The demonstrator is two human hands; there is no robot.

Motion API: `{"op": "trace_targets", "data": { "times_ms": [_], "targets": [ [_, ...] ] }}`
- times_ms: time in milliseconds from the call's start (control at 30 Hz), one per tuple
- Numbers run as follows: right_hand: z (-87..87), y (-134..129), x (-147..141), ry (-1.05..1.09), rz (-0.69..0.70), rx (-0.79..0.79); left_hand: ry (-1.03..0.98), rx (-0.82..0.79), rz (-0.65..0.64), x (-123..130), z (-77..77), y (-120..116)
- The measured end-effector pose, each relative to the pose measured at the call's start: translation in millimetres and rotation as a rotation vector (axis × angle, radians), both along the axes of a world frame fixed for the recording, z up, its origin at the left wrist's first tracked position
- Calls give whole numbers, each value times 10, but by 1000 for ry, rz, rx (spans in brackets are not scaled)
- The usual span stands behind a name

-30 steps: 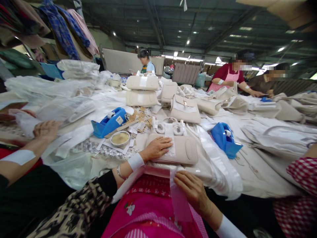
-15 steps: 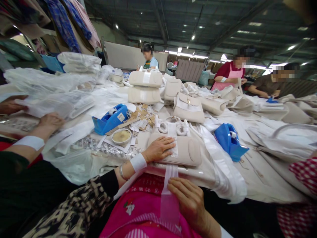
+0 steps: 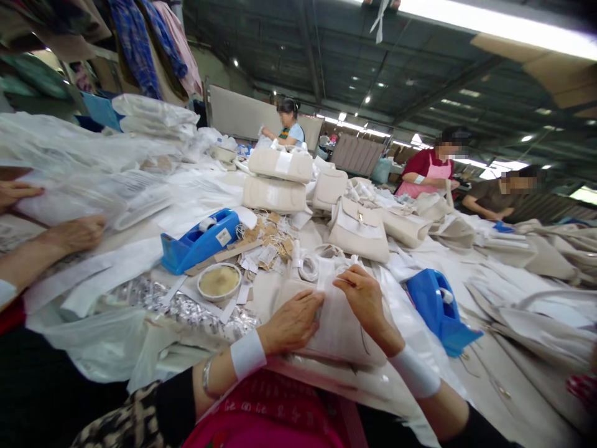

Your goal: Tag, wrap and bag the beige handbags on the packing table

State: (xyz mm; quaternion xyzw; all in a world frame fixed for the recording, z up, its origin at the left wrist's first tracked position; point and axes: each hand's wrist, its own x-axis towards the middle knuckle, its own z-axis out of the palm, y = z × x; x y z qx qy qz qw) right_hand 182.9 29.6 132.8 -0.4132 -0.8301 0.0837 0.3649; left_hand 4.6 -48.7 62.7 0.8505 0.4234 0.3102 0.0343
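Note:
A beige handbag [image 3: 284, 292] lies in front of me at the table edge, its rolled handle wrapped in white [image 3: 308, 266]. A translucent white strip [image 3: 332, 311] runs over the middle of its front. My left hand [image 3: 291, 320] rests on the left part of the bag, fingers stretched toward the strip's edge and pressing on it. Near the top of the bag, my right hand [image 3: 366, 305] is closed in a pinch on the upper end of the strip; its fingertips partly hide that end. A thin dark cord [image 3: 364, 336] shows on the bag under my right wrist.
Blue tape dispensers stand left [image 3: 200, 241] and right [image 3: 438, 311]. By the left one are a round tub of yellowish paste [image 3: 219, 281] and a heap of tags [image 3: 268, 239]. Several beige bags [image 3: 280, 163] are stacked behind. At far left, a co-worker's hands [image 3: 74, 233] touch plastic wrapping.
My right hand has moved up from my lap to the top of the bag, bringing the strip over its front. My left hand has shifted slightly down and left. The view has tilted.

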Motion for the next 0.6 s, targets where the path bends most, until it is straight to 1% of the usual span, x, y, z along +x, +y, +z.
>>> {"op": "trace_targets", "data": {
  "times_ms": [100, 167, 267, 467, 600],
  "targets": [
    [-129, 188, -92, -66, 8, -1, -63, -4, 28, -4, 25, -26],
    [-196, 238, -130, -120, 14, -11, -62, -19, 42, 0, 54, -41],
    [-260, 264, -155, -190, -8, -34, -6, -60, 65, 14, 91, -41],
    [-288, 281, -149, -283, -104, -41, 149, -104, 83, 47, 130, -17],
    [-280, 335, -174, -320, -141, -20, 260, -102, 135, 67, 146, -19]
  ]
}}
